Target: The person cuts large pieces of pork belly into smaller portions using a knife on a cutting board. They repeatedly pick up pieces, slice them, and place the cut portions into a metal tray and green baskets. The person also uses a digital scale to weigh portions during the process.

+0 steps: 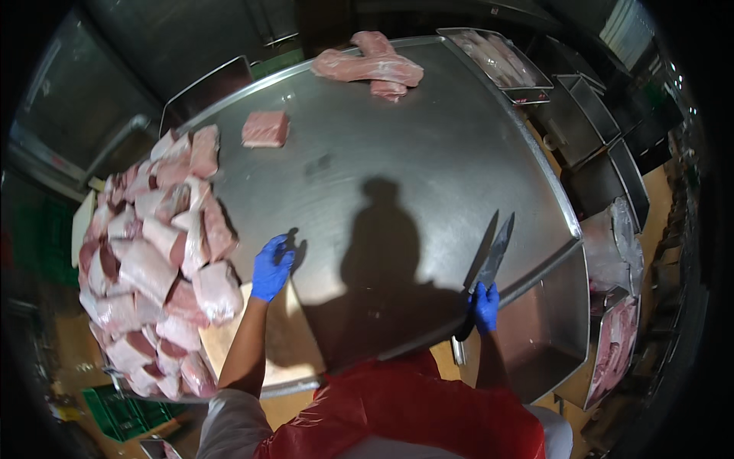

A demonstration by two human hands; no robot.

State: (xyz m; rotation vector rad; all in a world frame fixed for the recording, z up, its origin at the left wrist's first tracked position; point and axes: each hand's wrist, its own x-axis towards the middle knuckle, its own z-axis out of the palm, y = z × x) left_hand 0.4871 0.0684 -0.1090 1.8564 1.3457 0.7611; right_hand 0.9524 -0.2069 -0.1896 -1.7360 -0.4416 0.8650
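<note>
My right hand (485, 306), in a blue glove, grips a knife (498, 249) by its dark handle. The long blade points up and away over the right edge of the metal table (451, 153). My left hand (273, 268), also gloved in blue, hovers above the table near the far end of a pale cutting board (287, 336). Its fingers are partly spread and hold nothing. A big heap of pale pink meat pieces (157, 264) lies left of that hand, one piece touching the board. Farther off sits a single squarish block of meat (265, 129).
Long meat pieces (375, 67) lie crossed at the table's far edge. A metal bin (535, 329) adjoins the table at right. Beyond it are a tray of meat (612, 348), a tray of long pieces (493, 57) and empty metal tubs (585, 115). A green crate (122, 409) stands lower left.
</note>
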